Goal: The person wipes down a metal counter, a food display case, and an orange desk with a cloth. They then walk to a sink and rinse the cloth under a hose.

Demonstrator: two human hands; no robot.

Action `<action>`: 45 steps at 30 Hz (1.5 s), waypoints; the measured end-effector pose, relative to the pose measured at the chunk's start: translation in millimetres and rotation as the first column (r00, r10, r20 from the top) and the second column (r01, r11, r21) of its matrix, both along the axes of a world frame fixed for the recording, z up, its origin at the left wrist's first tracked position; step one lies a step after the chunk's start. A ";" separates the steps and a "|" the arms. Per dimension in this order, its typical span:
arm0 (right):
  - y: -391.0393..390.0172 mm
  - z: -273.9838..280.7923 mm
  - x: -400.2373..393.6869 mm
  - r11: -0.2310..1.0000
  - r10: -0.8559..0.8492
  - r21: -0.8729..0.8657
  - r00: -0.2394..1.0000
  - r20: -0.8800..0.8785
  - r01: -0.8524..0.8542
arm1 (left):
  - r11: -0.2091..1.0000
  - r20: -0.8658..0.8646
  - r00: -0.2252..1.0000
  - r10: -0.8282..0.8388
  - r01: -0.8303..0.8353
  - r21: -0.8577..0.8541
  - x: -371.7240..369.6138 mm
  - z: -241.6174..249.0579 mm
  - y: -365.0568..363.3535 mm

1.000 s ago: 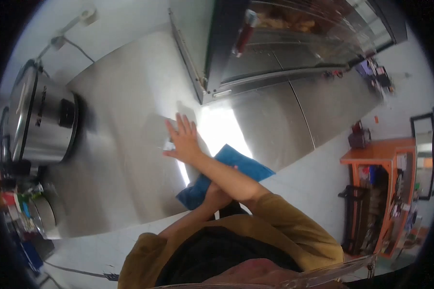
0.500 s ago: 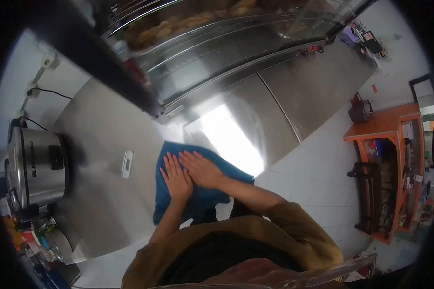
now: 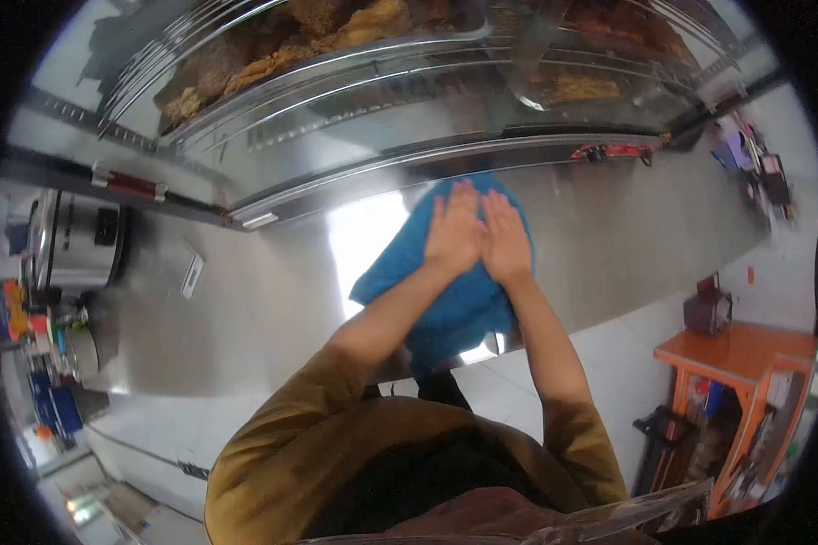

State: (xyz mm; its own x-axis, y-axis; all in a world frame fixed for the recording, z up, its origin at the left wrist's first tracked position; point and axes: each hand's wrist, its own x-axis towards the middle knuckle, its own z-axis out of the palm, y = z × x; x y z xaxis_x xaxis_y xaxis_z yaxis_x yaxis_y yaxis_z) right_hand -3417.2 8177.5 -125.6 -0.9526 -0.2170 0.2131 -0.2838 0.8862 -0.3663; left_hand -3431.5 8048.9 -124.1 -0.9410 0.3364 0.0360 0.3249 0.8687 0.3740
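A blue cloth (image 3: 463,304) lies spread on the stainless steel counter (image 3: 245,336), reaching from near the display case's base to the counter's front edge. My left hand (image 3: 454,234) presses flat on its upper part with fingers stretched out. Right beside it, my right hand (image 3: 505,243) also lies flat on the cloth, fingers extended and slightly blurred. The two hands touch or nearly touch at their inner edges. Neither one grips the fabric.
Behind the counter stands a glass display case (image 3: 354,159) with fried food (image 3: 273,64) on trays. A large steel cooker (image 3: 77,241) and a small white device (image 3: 192,275) are at the left. An orange table (image 3: 736,354) stands at the lower right.
Both hands have slid the cloth rightward along the counter and farther toward the display case. The camera view has turned, showing more of the case and its food.
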 end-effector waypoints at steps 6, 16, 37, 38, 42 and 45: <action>47.3 13.1 99.1 0.972 -0.227 0.078 0.971 0.076 0.221 | 0.965 -0.047 0.964 -0.263 0.262 -0.016 66.7 -0.6 58.6; -124.2 26.3 96.6 0.964 0.258 -0.124 0.940 0.223 -0.235 | 0.983 0.048 0.983 0.176 -0.173 -0.062 125.1 -1.5 -130.9; -62.5 11.8 -21.9 0.961 0.270 -0.124 0.931 0.247 -0.246 | 0.933 -0.065 0.942 0.329 -0.335 -0.135 8.9 -7.0 -60.2; -28.4 -5.6 -18.2 0.983 0.182 -0.029 0.981 0.059 -0.181 | 0.950 -0.044 0.961 0.273 -0.277 -0.147 2.6 -6.9 -24.4; 73.6 0.0 28.7 0.993 -0.038 0.117 0.998 0.040 0.033 | 1.000 -0.033 0.999 0.010 -0.010 0.007 20.5 -4.5 72.6; 84.6 2.4 78.5 0.984 -0.106 0.153 0.991 0.080 0.093 | 0.991 -0.032 0.994 -0.106 0.108 0.074 64.6 0.8 80.4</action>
